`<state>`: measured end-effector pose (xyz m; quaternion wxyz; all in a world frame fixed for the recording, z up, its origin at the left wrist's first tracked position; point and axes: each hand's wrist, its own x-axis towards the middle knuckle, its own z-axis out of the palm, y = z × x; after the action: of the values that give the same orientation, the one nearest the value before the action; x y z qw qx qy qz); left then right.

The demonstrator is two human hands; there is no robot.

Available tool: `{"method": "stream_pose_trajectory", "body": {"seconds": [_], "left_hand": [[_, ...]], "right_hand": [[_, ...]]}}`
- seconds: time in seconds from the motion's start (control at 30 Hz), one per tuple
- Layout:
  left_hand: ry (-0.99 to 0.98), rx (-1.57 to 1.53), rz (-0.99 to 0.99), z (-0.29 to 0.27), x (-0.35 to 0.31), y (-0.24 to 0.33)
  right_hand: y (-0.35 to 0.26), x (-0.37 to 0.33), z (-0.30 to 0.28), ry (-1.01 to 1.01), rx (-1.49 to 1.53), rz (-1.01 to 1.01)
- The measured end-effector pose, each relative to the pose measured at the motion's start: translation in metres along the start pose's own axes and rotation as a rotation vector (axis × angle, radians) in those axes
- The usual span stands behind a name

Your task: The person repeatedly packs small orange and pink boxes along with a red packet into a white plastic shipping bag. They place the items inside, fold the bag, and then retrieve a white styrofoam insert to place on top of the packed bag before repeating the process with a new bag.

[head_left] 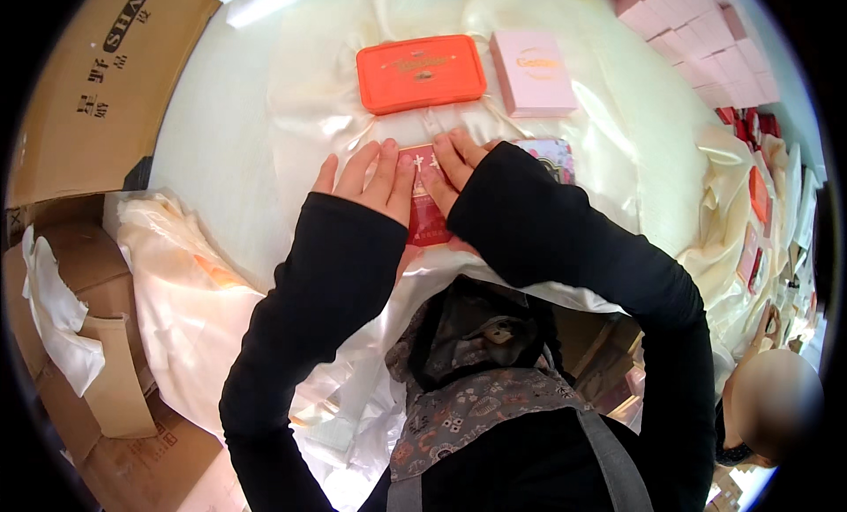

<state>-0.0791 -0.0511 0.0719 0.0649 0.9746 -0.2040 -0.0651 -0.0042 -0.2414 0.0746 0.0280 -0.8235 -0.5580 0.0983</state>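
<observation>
My left hand (371,181) lies with its fingers stretched out along the left side of a dark red flat packet or box (427,221) with pale print. From the other side, the fingers of my right hand (452,164) rest extended on that red piece. Neither hand is closed around it, and my hands and sleeves cover parts of it. Just past my right wrist a flower-patterned item (558,156) shows, partly hidden by the black sleeve. Beyond my fingertips lie an orange-red rounded tin (422,73) and, to its right, a pink box (533,74).
A shiny cream cloth (309,97) covers the table. At the left stands a large cardboard carton (97,97), with an open box (106,362) below. Pink boxes (697,40) are stacked at the far right. Another person (768,406) is at the right edge.
</observation>
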Motion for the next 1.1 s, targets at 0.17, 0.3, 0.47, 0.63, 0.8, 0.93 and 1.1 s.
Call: {"method": "stream_pose_trajectory", "body": {"seconds": [0.17,0.3,0.47,0.63,0.8,0.93,1.1], "left_hand": [[0.19,0.088,0.062,-0.009,0.015,-0.003],[0.468,0.148,0.003,-0.027,0.095,-0.029],[0.814,0.287,-0.214,0.024,0.169,-0.036],[0.591,0.281,-0.31,0.046,0.169,-0.035],[0.603,0.129,-0.276,0.037,0.158,-0.017],[0.781,0.306,-0.265,0.037,0.133,-0.003],[0.513,0.177,-0.206,0.048,0.096,0.016]], "right_hand": [[0.014,-0.011,0.003,0.181,0.025,-0.091],[0.066,0.018,-0.029,0.604,-0.225,0.179],[0.115,0.056,0.0,0.294,-0.183,0.679],[0.122,0.064,0.046,0.883,-0.266,0.624],[0.111,0.056,0.042,0.671,-0.116,0.676],[0.078,0.035,0.041,0.976,-0.33,0.573],[0.034,0.007,0.046,0.746,-0.172,0.536]]}}
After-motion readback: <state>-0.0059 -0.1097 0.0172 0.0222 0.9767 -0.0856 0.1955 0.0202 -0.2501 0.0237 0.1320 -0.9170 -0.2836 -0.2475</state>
